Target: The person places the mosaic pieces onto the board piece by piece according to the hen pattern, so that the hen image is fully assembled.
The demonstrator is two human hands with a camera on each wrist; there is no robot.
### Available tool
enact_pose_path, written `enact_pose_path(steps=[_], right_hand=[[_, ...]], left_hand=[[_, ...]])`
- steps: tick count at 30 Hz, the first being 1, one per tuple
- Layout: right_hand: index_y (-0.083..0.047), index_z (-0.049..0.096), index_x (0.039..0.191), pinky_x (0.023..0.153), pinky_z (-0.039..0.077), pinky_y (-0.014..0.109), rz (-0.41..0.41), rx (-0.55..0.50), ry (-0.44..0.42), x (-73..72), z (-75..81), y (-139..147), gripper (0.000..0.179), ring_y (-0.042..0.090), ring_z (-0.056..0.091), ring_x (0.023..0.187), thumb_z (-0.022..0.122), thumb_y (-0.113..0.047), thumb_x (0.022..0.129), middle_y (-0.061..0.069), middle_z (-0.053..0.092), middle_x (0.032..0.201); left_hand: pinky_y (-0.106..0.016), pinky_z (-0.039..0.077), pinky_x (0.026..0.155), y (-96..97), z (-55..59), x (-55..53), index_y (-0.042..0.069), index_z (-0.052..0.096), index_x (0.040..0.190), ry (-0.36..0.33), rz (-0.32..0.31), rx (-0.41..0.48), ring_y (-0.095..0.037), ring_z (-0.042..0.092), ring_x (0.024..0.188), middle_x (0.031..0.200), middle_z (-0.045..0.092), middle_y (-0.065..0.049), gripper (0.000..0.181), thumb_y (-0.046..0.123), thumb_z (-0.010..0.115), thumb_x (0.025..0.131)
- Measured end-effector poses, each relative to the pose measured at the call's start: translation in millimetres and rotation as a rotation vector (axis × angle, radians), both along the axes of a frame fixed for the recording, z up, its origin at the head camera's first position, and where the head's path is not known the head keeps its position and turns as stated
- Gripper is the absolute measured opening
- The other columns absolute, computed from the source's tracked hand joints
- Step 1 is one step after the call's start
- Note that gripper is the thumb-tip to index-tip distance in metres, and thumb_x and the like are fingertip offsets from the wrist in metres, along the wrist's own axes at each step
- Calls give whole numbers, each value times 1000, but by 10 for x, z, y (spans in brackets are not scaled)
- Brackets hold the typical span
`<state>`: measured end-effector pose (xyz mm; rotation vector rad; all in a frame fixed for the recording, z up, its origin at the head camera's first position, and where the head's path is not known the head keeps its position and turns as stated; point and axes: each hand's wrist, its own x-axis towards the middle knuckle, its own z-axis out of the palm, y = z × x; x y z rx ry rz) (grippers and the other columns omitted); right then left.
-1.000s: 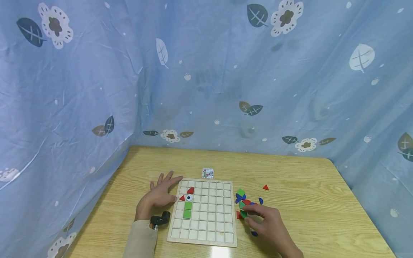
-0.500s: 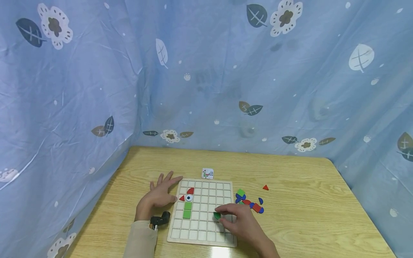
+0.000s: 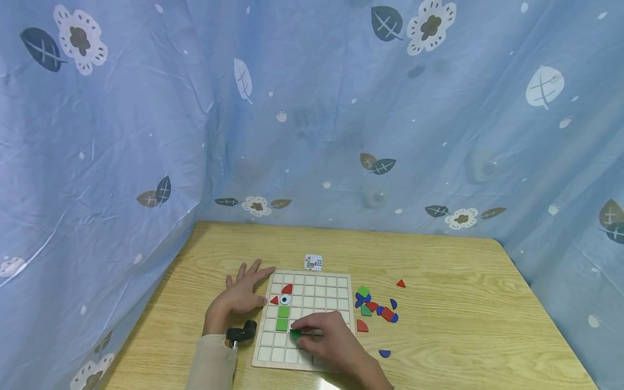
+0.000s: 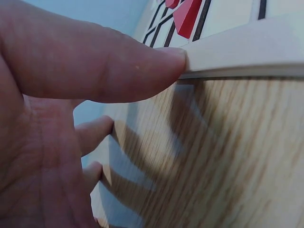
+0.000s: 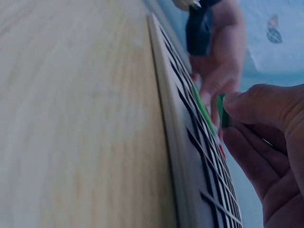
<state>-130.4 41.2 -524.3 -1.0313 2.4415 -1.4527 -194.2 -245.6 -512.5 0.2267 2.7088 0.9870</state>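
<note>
A wooden grid board (image 3: 336, 282) lies on the table. My left hand (image 3: 241, 292) rests at its left edge with fingers spread, and the thumb (image 4: 161, 66) touches the rim. Between thumb and fingers my right hand (image 3: 333, 340) pinches a small dark green tile (image 3: 294, 335), seen edge-on as a green tile (image 5: 222, 111) in the right wrist view. It is over the grid's lower left, beside two light green squares (image 3: 281, 324). Above these squares are a white eye disc (image 3: 285, 299), a red triangle (image 3: 274, 300) and a red quarter circle (image 3: 287, 289).
A small pattern card (image 3: 313, 262) lies behind the board. To the right are several loose red, blue and green pieces (image 3: 387, 314), with a red quarter circle (image 3: 362, 325), a blue half circle (image 3: 384, 353) and a red triangle (image 3: 401, 283) lying apart.
My right hand has carried the dark green tile left from the loose pieces across the board to beside the light green squares. My left hand has stayed at the board's edge.
</note>
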Motion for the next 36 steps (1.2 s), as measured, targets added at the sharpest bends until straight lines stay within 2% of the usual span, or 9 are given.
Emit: enact_pose_path(steps=[4,11,15,19,26,36], right_hand=[[-13,85,118,96,62,25,15,18,10,17,-2,-121,25,2,77,106,81,-4,96,-4,85,113],[-15,85,118,96,61,22,24,78,109,38,-24,-269,27,-3,72,106,83,-4,94,-8,84,114],[-17,85,118,96,60,20,15,131,137,49,-20,-320,26,-5,71,106,84,-7,94,-10,83,114],[-18,85,117,92,59,17,10,177,170,65,-5,-346,25,-7,69,100,85,-9,94,-11,83,113],[-19,85,116,92,60,17,-3,162,215,69,-35,-349,23,-6,71,102,85,-9,95,-12,83,112],[-16,85,116,90,56,11,30,142,249,53,-62,-413,23,-5,70,97,82,-5,95,-10,83,111]], left_hand=[[-88,-11,120,-4,-4,-6,20,50,166,3,-5,0,-59,-6,166,183,14,-24,82,6,78,90],[-87,-12,121,-3,16,1,21,49,167,-8,-9,6,-57,-7,167,183,13,-23,82,6,77,92],[-88,-11,120,-1,24,12,21,49,167,-2,-8,2,-57,-7,167,183,14,-23,83,6,78,91],[-88,-10,121,6,25,15,22,50,166,3,-5,-5,-57,-6,167,183,15,-24,83,5,78,90],[-88,-11,120,9,30,11,21,50,166,3,-3,-1,-57,-6,167,182,16,-24,83,5,77,89],[-87,-13,121,10,31,20,20,50,166,-4,5,10,-58,-6,167,183,15,-24,83,5,77,89]])
